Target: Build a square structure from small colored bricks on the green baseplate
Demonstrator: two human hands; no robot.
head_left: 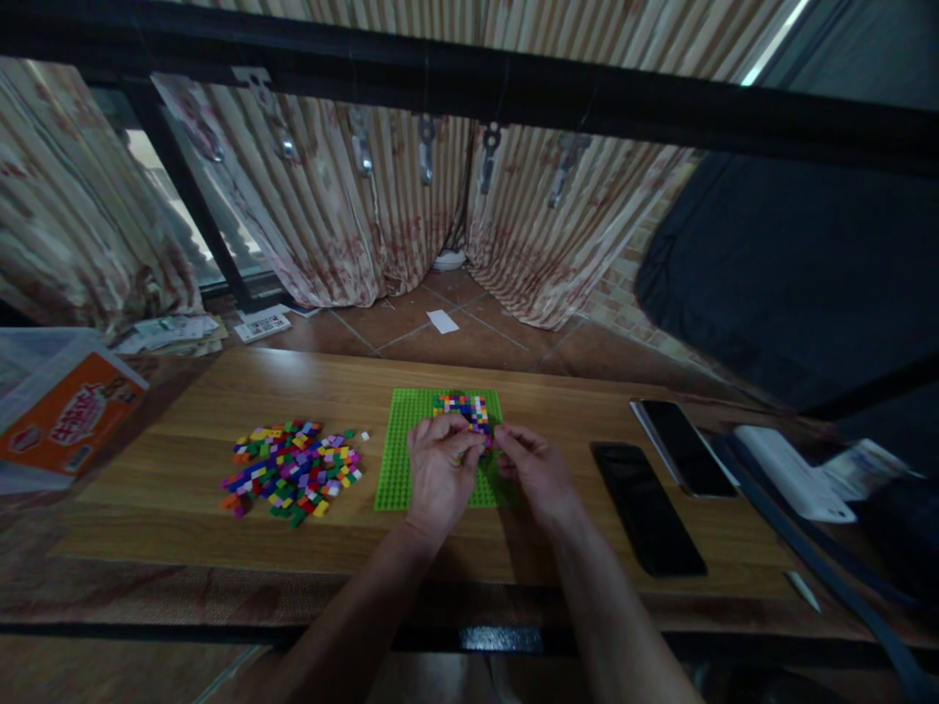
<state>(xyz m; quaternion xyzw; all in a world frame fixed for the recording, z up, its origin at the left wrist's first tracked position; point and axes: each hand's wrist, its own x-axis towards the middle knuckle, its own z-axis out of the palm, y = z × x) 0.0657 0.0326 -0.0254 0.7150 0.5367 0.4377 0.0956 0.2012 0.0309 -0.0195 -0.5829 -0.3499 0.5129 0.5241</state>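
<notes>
A bright green baseplate [400, 460] lies flat on the wooden table [183, 518]. A patch of small coloured bricks [464, 405] is stuck on at its far edge. My left hand [438, 474] and my right hand [534, 467] rest over the plate's near right part. Both have their fingertips pinched together at the patch's lower edge, around a small purple piece I can barely see. A loose pile of small coloured bricks [291, 468] lies to the left of the plate, apart from both hands.
Two dark phones [646, 506] [686, 447] lie right of the plate. Beyond them are a white box [788, 469] and a dark strap [822, 562]. An orange and white carton [63, 416] sits at the far left. Curtains hang behind the table.
</notes>
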